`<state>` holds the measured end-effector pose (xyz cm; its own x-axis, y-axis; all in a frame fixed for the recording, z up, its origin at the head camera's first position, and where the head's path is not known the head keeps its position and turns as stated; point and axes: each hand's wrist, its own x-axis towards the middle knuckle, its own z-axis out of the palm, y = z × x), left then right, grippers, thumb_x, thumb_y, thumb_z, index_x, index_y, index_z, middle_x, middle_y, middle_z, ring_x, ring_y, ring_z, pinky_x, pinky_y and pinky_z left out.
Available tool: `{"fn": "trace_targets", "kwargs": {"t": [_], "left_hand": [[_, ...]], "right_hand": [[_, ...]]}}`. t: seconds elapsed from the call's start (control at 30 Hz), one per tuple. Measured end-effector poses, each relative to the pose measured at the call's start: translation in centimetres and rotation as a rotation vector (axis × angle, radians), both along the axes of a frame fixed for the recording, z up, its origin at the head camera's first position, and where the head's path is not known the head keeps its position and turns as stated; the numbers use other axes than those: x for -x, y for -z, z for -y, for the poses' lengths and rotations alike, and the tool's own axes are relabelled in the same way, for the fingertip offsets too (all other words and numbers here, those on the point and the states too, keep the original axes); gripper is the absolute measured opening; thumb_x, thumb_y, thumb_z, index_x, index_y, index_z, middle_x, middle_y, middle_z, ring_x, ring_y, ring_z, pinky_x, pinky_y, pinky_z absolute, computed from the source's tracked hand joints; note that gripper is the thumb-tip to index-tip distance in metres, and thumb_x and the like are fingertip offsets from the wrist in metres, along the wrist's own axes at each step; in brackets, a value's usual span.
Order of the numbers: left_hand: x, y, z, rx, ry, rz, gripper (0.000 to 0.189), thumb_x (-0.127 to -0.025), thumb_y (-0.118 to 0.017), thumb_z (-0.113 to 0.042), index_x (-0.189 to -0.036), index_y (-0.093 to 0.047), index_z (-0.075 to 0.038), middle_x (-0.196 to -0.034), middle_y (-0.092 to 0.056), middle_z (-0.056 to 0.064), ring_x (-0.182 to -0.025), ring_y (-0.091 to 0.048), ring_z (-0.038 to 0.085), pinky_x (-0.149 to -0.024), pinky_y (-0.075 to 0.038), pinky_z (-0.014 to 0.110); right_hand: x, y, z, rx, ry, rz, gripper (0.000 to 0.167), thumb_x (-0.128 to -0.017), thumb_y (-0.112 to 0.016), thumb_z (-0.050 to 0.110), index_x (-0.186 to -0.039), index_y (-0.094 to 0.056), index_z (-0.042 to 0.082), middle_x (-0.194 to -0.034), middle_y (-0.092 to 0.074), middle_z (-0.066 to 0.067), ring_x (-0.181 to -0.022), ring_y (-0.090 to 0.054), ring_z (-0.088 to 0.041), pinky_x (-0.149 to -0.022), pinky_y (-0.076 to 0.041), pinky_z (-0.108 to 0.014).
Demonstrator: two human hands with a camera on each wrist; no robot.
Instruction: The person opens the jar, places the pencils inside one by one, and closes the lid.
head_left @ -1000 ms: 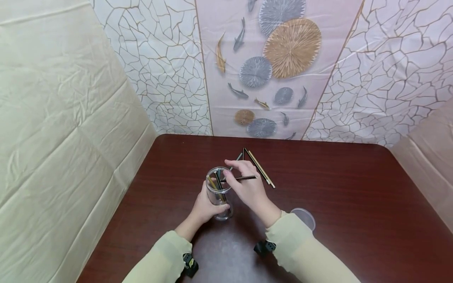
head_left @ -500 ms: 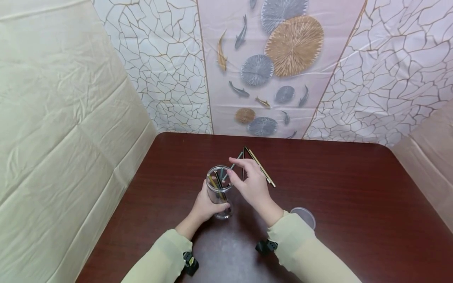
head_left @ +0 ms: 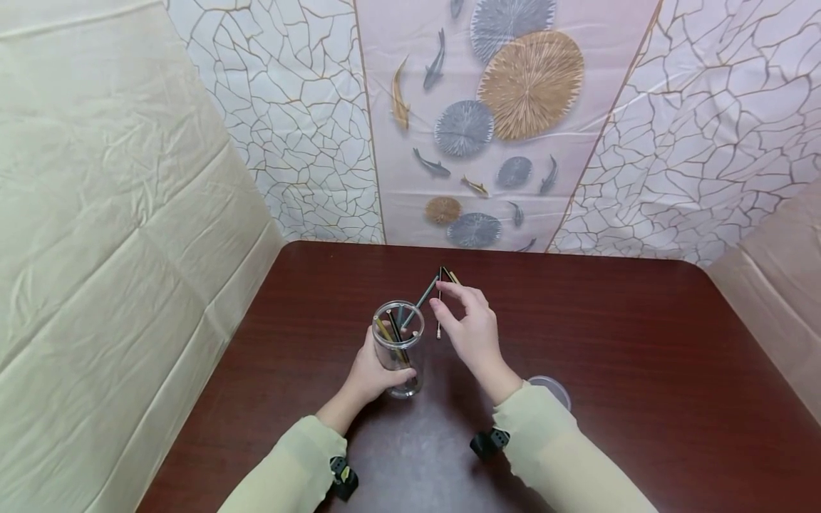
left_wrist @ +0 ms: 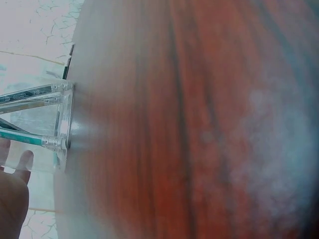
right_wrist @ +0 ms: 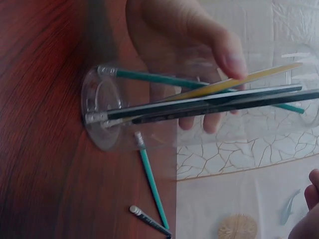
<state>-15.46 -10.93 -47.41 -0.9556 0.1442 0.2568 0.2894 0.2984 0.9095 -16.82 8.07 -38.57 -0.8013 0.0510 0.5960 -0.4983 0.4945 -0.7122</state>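
A clear jar (head_left: pixel 405 390) stands on the table in the head view, with my left hand (head_left: pixel 378 370) wrapped round its side. Inside it lean several pencils: a yellow pencil (right_wrist: pixel 214 89), a green pencil (right_wrist: pixel 149 76) and black pencils (right_wrist: pixel 199 102), eraser ends down. My right hand (head_left: pixel 473 329) hovers to the jar's right, thumb and forefinger apart, holding nothing. Behind its fingertips a green pencil (head_left: pixel 428 291) and a black pencil (head_left: pixel 439 313) lie on the table. A yellow pencil (head_left: pixel 455 277) shows past the knuckles, with another dark one beside it, both mostly hidden by the hand.
A round clear lid (head_left: pixel 553 389) lies on the dark red table (head_left: pixel 641 342) near my right sleeve, partly covered by it. Patterned cloth (head_left: pixel 308 142) hangs behind the table, and plain cloth (head_left: pixel 128 249) stands along the left side.
My right hand has let a black pencil go into the jar and drawn back to the right, over the loose pencils. The left hand keeps its grip on the jar.
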Motion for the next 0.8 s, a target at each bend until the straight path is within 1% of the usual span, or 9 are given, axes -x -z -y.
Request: {"fn": "trace_targets", "kwargs": {"t": [0.03, 0.07, 0.17, 0.27, 0.37, 0.43, 0.57, 0.7, 0.8], "left_hand": [[0.0, 0.1, 0.0, -0.002, 0.000, -0.007, 0.085, -0.057, -0.088, -0.017, -0.126, -0.039, -0.010, -0.110, -0.064, 0.005, -0.104, -0.056, 0.021, -0.092, -0.041, 0.037], [-0.2, -0.4, 0.0, 0.003, 0.002, -0.015, 0.085, -0.057, -0.088, -0.016, -0.126, -0.039, -0.009, -0.110, -0.064, 0.006, -0.104, -0.056, 0.022, -0.091, -0.041, 0.037], [-1.0, -2.0, -0.2, 0.006, 0.012, 0.003, 0.082, -0.059, -0.086, -0.012, -0.125, -0.039, -0.005, -0.111, -0.064, 0.012, -0.105, -0.055, 0.026, -0.093, -0.040, 0.040], [-1.9, -3.8, -0.4, 0.022, 0.008, 0.017, 0.080, -0.060, -0.085, -0.007, -0.124, -0.038, 0.000, -0.111, -0.062, 0.017, -0.107, -0.054, 0.030, -0.094, -0.039, 0.041], [-2.0, -3.9, -0.5, 0.022, 0.004, 0.019, 0.080, -0.060, -0.084, -0.007, -0.125, -0.038, 0.000, -0.112, -0.061, 0.017, -0.108, -0.053, 0.031, -0.095, -0.039, 0.043], [-2.0, -3.9, -0.5, 0.008, 0.017, 0.018, 0.081, -0.061, -0.084, -0.005, -0.127, -0.037, 0.001, -0.114, -0.061, 0.020, -0.110, -0.053, 0.031, -0.097, -0.037, 0.043], [-1.8, -3.6, -0.4, -0.005, 0.035, 0.023, 0.084, -0.061, -0.084, -0.004, -0.130, -0.036, 0.003, -0.118, -0.060, 0.021, -0.113, -0.052, 0.028, -0.099, -0.035, 0.038], [-0.8, -1.6, -0.2, -0.012, 0.040, 0.040, 0.087, -0.060, -0.085, -0.005, -0.132, -0.036, 0.000, -0.119, -0.060, 0.019, -0.111, -0.053, 0.024, -0.098, -0.036, 0.033], [-0.1, -0.2, 0.0, -0.036, 0.045, 0.048, 0.087, -0.060, -0.086, -0.005, -0.131, -0.036, -0.002, -0.120, -0.060, 0.016, -0.109, -0.054, 0.021, -0.098, -0.036, 0.031]], "right_hand": [[0.1, 0.1, -0.1, -0.002, 0.008, -0.003, 0.029, -0.083, -0.071, 0.018, -0.110, -0.068, 0.009, -0.105, -0.066, -0.004, -0.100, -0.056, -0.021, -0.078, -0.041, -0.036], [0.2, 0.2, -0.2, -0.002, 0.017, -0.009, 0.029, -0.083, -0.072, 0.018, -0.110, -0.068, 0.009, -0.105, -0.067, -0.005, -0.099, -0.056, -0.021, -0.078, -0.040, -0.038], [0.5, 0.6, -0.6, -0.003, 0.044, -0.019, 0.032, -0.081, -0.074, 0.019, -0.110, -0.069, 0.008, -0.104, -0.068, -0.005, -0.100, -0.056, -0.022, -0.079, -0.036, -0.041], [0.8, 1.1, -1.0, -0.008, 0.059, -0.024, 0.034, -0.079, -0.075, 0.017, -0.110, -0.068, 0.006, -0.104, -0.068, -0.006, -0.100, -0.056, -0.022, -0.080, -0.035, -0.042], [1.1, 1.6, -1.5, -0.020, 0.071, -0.016, 0.035, -0.079, -0.075, 0.016, -0.111, -0.067, 0.004, -0.105, -0.068, -0.006, -0.100, -0.056, -0.023, -0.080, -0.036, -0.042], [1.3, 1.8, -1.8, -0.022, 0.079, -0.003, 0.037, -0.079, -0.075, 0.016, -0.113, -0.066, 0.003, -0.106, -0.068, -0.007, -0.098, -0.056, -0.024, -0.079, -0.037, -0.041], [1.6, 2.4, -2.4, -0.004, 0.105, 0.040, 0.041, -0.079, -0.075, 0.018, -0.116, -0.064, 0.004, -0.109, -0.064, -0.010, -0.094, -0.059, -0.026, -0.080, -0.037, -0.042], [2.0, 3.1, -2.9, 0.007, 0.131, 0.083, 0.045, -0.080, -0.075, 0.020, -0.120, -0.061, 0.005, -0.113, -0.059, -0.011, -0.092, -0.060, -0.026, -0.082, -0.036, -0.042], [2.4, 3.6, -3.1, 0.000, 0.146, 0.084, 0.047, -0.079, -0.076, 0.021, -0.121, -0.061, 0.004, -0.113, -0.058, -0.012, -0.091, -0.057, -0.027, -0.082, -0.038, -0.041]]}}
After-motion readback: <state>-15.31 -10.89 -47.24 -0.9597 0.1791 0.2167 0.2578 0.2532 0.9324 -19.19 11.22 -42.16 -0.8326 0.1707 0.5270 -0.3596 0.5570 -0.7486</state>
